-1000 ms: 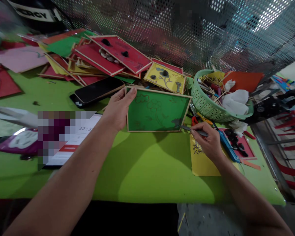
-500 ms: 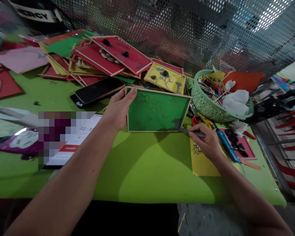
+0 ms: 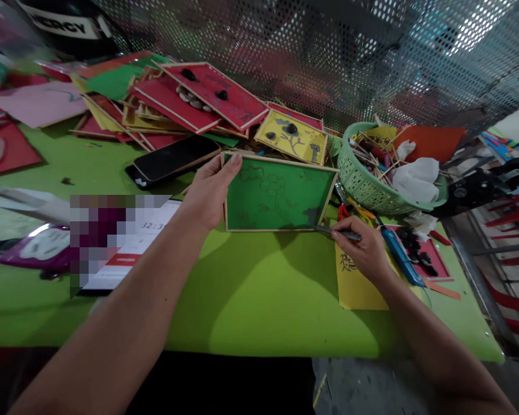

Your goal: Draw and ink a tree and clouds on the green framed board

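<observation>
A green card (image 3: 281, 196) edged with thin wooden sticks, with a flower drawn on it, is propped up on the green table (image 3: 259, 288). My left hand (image 3: 210, 190) grips its left edge, thumb on the top corner. My right hand (image 3: 361, 248) pinches a grey pen (image 3: 339, 232), whose tip touches the card's lower right corner. Under my right hand lies a yellow sheet (image 3: 357, 282) with a small insect drawing.
A pile of red, yellow and green framed cards (image 3: 207, 101) lies behind. A black phone (image 3: 173, 161) rests left of the card. A green basket (image 3: 380, 173) holds sticks and tissue. A blue cutter (image 3: 400, 256) and dark pebbles (image 3: 417, 248) lie at the right.
My right hand has slid slightly down and left, bringing the pen tip to the card's bottom right corner. The left hand and the card stay put.
</observation>
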The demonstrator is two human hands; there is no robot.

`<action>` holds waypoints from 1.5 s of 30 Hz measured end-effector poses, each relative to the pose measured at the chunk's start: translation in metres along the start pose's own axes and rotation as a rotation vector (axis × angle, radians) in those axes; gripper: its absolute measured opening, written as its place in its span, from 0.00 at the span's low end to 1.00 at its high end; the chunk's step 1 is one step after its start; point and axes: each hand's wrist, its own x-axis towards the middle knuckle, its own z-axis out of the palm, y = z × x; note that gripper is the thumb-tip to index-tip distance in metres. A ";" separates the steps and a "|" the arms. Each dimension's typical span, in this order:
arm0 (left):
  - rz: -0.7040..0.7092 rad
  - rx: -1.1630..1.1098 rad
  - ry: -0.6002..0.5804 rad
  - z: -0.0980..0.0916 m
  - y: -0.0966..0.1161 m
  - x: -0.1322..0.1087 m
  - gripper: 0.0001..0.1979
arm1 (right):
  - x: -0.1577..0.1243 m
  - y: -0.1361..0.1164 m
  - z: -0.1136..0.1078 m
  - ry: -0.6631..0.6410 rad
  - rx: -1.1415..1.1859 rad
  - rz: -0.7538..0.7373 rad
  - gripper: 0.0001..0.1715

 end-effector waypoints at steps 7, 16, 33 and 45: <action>-0.005 0.010 -0.021 0.001 0.001 -0.001 0.15 | -0.001 0.003 0.001 0.033 0.014 0.016 0.04; -0.014 -0.008 0.005 0.002 0.001 -0.001 0.13 | -0.002 0.005 -0.001 0.092 0.010 -0.019 0.03; 0.008 -0.025 -0.010 -0.002 -0.003 0.003 0.17 | 0.000 0.003 0.000 0.104 0.018 -0.033 0.02; 0.008 -0.008 0.000 -0.001 -0.002 0.002 0.19 | -0.001 0.003 0.000 0.078 0.024 -0.032 0.03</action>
